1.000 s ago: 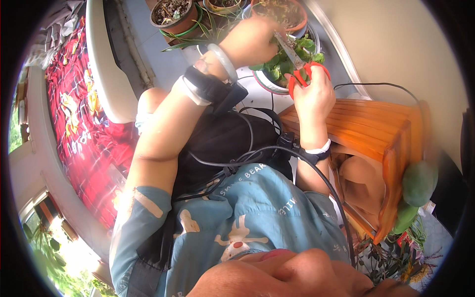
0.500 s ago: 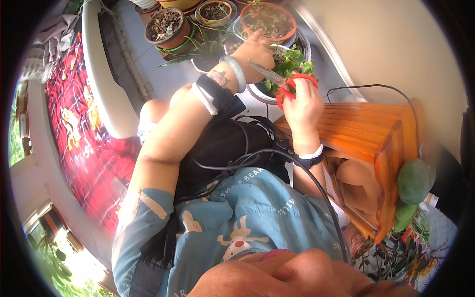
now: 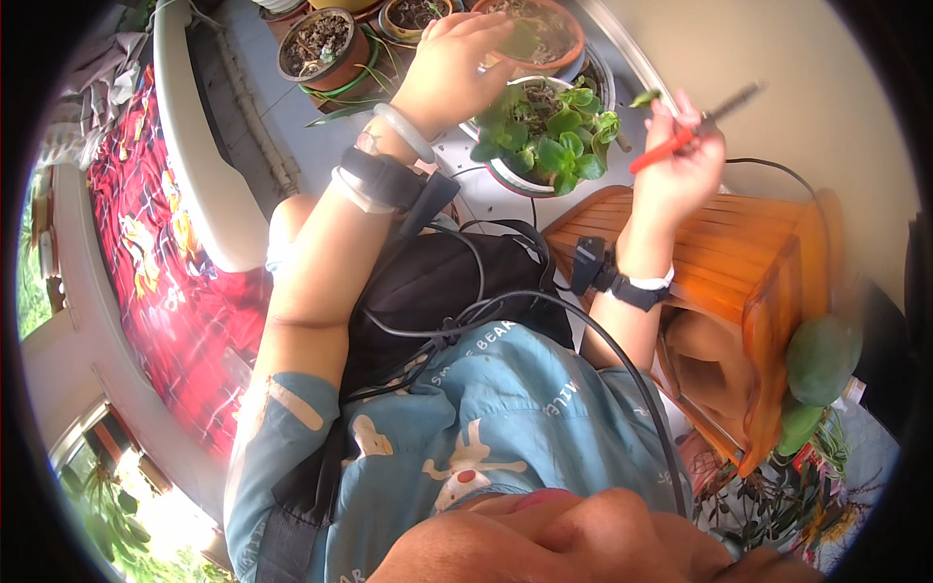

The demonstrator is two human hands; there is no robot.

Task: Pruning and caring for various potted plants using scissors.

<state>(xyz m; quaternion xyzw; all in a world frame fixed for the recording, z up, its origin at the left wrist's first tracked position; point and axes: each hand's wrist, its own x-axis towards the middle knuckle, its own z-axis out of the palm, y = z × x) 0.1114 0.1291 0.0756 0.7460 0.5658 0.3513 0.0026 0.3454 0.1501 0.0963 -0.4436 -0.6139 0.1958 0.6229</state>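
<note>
My right hand [image 3: 680, 160] is closed on red-handled scissors [image 3: 663, 151], whose blurred blade points up and right toward the wall. A small green leaf [image 3: 644, 98] shows at its fingertips. Below and left of it, a leafy green plant [image 3: 564, 146] grows in a round white pot [image 3: 515, 182]. My left hand [image 3: 459, 70] hovers above and left of this plant, thumb and fingers apart. Beyond those fingertips is a blurred green patch [image 3: 522, 39] in front of an orange pot [image 3: 564, 27]; whether the hand touches it I cannot tell.
Soil-filled pots, including a brown one [image 3: 319, 49], stand at the far side. An orange wooden stand [image 3: 700, 243] is at the right, beside a green cactus [image 3: 821, 360]. Black cables [image 3: 583, 309] cross my lap. Red patterned bedding [image 3: 165, 262] lies at the left.
My right hand has moved right and up, away from the plant, with the scissors turned toward the wall. My left hand has drawn back left, uncovering the plant. The small leaf now shows at my right fingertips.
</note>
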